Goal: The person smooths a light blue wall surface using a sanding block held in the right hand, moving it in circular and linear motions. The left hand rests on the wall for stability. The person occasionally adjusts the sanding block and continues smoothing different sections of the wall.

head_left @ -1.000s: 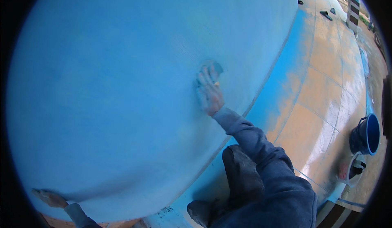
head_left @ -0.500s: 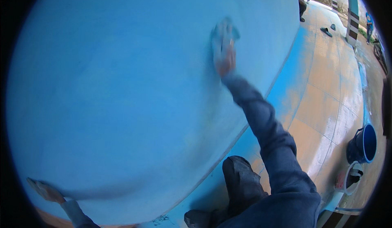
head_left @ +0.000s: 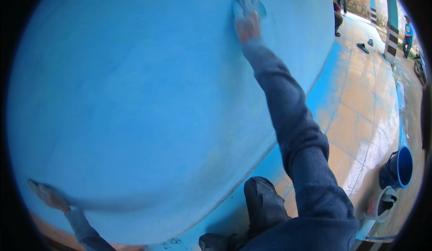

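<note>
A broad light-blue wall [head_left: 135, 93] fills most of the head view. High on it, my right hand [head_left: 247, 22] presses a dark grey-green sheet of sandpaper [head_left: 258, 3] flat to the surface. Its fingers are stretched over the sheet, look dusty and are a little blurred; one corner sticks out to their right. At the lower left, my left hand [head_left: 49, 198] rests on the wall with straight fingers and nothing visible in it. Both arms are in dark sleeves.
Blue powder streaks the tan tiled floor [head_left: 351, 125] along the wall. At right stand a dark-blue bucket [head_left: 390, 170] and a pale pail [head_left: 372, 208]. Farther off are black sandals [head_left: 362, 48], a pillar [head_left: 391, 30], a motorcycle [head_left: 419, 70] and several people, one in a blue shirt [head_left: 408, 30].
My right hand has slid farther up the wall with the sandpaper, its arm reaching out straighter. My left hand stays at nearly the same spot. The view has shifted slightly.
</note>
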### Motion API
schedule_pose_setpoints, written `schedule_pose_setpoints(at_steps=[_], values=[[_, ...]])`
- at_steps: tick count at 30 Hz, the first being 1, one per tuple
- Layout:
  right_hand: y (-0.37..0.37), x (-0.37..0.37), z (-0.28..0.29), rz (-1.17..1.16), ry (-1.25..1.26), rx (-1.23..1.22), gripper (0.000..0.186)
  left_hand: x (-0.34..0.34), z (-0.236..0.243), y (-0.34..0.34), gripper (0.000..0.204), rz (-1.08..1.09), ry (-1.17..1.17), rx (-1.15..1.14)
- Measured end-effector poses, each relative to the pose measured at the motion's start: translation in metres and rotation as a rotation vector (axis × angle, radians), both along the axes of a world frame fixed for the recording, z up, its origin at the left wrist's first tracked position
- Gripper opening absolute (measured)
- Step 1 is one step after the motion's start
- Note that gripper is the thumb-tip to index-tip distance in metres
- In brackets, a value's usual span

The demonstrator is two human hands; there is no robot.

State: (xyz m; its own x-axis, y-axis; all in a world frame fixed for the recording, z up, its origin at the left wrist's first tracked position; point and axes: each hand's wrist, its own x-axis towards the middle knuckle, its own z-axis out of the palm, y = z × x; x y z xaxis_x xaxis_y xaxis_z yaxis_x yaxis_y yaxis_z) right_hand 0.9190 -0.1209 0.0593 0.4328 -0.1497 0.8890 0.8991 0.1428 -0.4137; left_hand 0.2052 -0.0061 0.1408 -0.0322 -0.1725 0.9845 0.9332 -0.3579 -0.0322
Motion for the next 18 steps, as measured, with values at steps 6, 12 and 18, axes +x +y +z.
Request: schedule_pose_setpoints(at_steps=[6,12,18], values=[[-0.003,-0.1,-0.055,0.052,-0.347,-0.235,0.061,-0.012,0.002,-0.012,0.051,-0.001,0.016,0.014],[0.021,-0.011,0.01,-0.042,-0.115,0.018,0.058,-0.002,0.002,-0.003,0.049,0.02,0.02,0.015],[0.021,-0.084,0.077,-0.252,-0.374,-0.393,0.056,-0.009,0.001,-0.01,0.048,-0.02,0.012,0.019]])
